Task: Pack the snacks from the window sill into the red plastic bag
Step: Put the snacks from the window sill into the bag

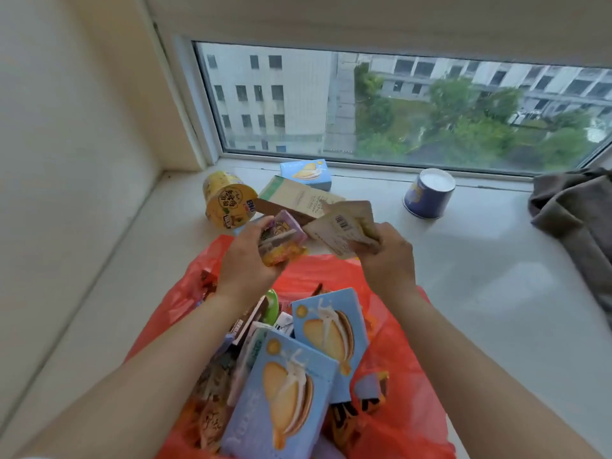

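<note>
From the head view I see my left hand point(246, 256) above the far edge of the red bag point(400, 366), its fingers curled round a small bundle of packets point(281, 241), purple and orange in colour. My right hand point(385, 256) is just beside it, its fingers gripping a pale flat packet point(341, 226) that shows a barcode (the print is too blurred to read). Both hands are raised over the bag's mouth, close together but not touching.

The bag lies open on the sill point(496, 293), nearest to me, and is already crowded: two blue biscuit boxes point(298, 382) stand tilted on top of a jumble of darker wrappers.

Farther back on the sill lie the snacks not yet packed. A yellow noodle cup point(228, 200) rests on its side at the left, its lid facing me. Just beside it lies a tan carton point(298, 197), and behind that, near the window point(397, 104), sits a third blue box point(306, 173). Well apart to the right, a dark blue cup point(429, 193) lies tipped with its white end toward the glass. A grey cloth point(573, 210) is bunched at the right edge.
</note>
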Motion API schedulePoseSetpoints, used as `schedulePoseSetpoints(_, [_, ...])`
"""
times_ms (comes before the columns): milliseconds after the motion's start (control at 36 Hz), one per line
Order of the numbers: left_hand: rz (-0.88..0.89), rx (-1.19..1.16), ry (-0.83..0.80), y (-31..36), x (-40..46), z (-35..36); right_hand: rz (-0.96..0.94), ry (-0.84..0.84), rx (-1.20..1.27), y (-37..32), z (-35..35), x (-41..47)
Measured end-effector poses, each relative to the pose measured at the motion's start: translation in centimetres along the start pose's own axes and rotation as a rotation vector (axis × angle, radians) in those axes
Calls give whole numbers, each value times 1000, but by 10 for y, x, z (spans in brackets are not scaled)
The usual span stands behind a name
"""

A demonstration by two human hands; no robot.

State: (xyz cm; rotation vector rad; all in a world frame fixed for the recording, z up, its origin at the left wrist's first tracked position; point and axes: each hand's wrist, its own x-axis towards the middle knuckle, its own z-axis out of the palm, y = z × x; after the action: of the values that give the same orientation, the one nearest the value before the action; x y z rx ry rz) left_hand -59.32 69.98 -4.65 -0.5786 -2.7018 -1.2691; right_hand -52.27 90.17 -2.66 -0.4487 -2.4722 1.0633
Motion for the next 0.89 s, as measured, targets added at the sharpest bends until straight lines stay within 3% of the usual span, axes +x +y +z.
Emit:
schedulePoseSetpoints(222, [-18,394,-268,-53,-53,-17,-198,-301,-439,-12,56,-44])
schedulePoseSetpoints(417, [-121,601,-595,-76,-76,-27,-193,-597,-706,-6,82,-68])
schedulePoseSetpoints(528, [-52,733,-634,-71,-75,-27,-227,-623,-862,2,76,-68])
schedulePoseSetpoints(667, [-75,732,-608,-72,-69,-20,-123,-724,-1009,14,55,-66])
schedulePoseSetpoints(889, [-75,683,-673,-67,-75,-12,9,-618,-928,6,71,-74])
